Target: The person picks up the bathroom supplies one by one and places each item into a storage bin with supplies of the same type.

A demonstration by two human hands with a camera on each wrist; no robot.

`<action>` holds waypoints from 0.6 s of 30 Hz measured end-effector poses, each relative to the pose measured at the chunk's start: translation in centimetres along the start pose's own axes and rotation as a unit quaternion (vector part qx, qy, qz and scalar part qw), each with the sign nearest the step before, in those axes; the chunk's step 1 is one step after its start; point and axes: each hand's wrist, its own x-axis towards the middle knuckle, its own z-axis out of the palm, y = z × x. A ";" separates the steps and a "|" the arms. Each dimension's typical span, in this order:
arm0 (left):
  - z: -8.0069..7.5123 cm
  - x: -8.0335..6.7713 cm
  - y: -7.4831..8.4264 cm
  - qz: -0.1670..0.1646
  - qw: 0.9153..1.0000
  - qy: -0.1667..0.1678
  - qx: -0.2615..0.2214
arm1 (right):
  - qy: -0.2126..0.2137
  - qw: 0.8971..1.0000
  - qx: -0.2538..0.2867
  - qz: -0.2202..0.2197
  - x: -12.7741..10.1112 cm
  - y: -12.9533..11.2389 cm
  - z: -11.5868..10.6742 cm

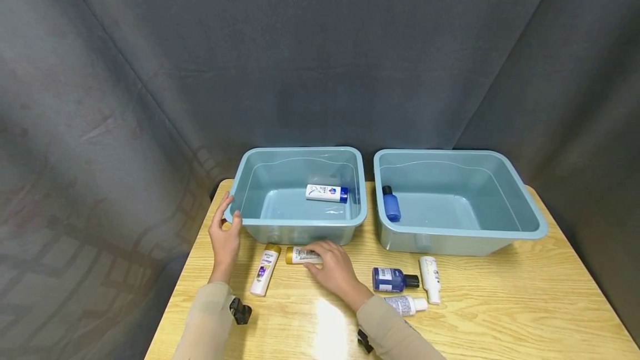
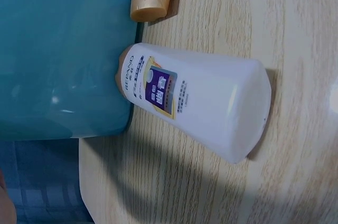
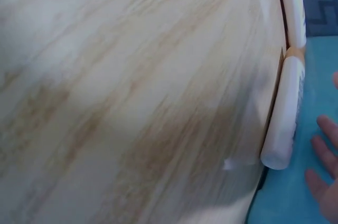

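A wooden table (image 1: 500, 304) carries two pale blue tubs side by side. The right tub (image 1: 520, 226) holds a small blue bottle (image 1: 391, 203) against its left wall; the left tub (image 1: 240, 182) holds a white bottle with a blue cap (image 1: 326, 193) lying on its floor. The left hand (image 1: 224, 236) rests on the near left corner of the left tub, thumb on the rim and fingers loosely spread, holding nothing. The right hand (image 1: 334, 267) lies on the table just in front of that tub, its fingers laid over a white, gold-capped tube (image 1: 299, 255) that lies flat there; whether they grip it or only touch it cannot be told. Just left of the tube lies a white gold-capped bottle with a purple label (image 1: 265, 270), its cap toward the tub. To the right of the right hand lie a dark blue bottle with a black cap (image 1: 390, 279), a white bottle (image 1: 430, 278) and a small clear bottle (image 1: 407, 304), close together.
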 end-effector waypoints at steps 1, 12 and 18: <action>0.0 0.0 0.0 0.001 1.000 0.000 0.000 | 0.003 1.000 -0.002 0.000 0.0 0.0 0.1; 0.1 0.0 -0.1 0.005 1.000 0.006 -0.004 | 0.010 1.000 -0.009 0.017 -0.3 0.5 0.9; 0.2 0.1 -0.2 0.003 1.000 0.009 -0.005 | 0.017 1.000 -0.013 0.016 -0.4 0.7 1.3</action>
